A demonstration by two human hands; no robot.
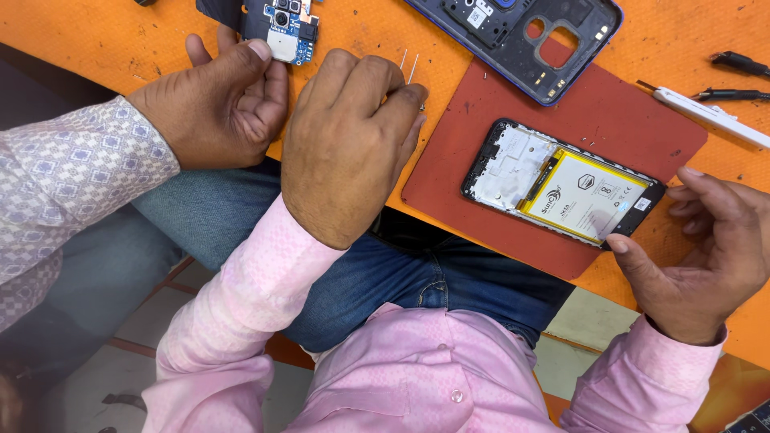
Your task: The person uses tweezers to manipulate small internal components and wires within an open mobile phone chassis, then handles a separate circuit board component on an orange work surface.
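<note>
My left hand [345, 144] is closed on thin metal tweezers [408, 67], whose tips point away over the orange table [96, 32]. An opened phone [561, 188] with a yellow-edged battery lies on a red mat [618, 112]. Beside the phone's near end rests my right hand [710, 252], fingers apart, the thumb touching the phone's corner. Left of my left hand, another person's hand [212, 108] in a patterned sleeve touches a small blue circuit board [282, 28].
A dark blue phone back cover [545, 36] lies partly on the mat's far edge. A white pen-like tool [710, 114] and black-handled tools [738, 64] lie at the right. The table's near edge runs just above my lap.
</note>
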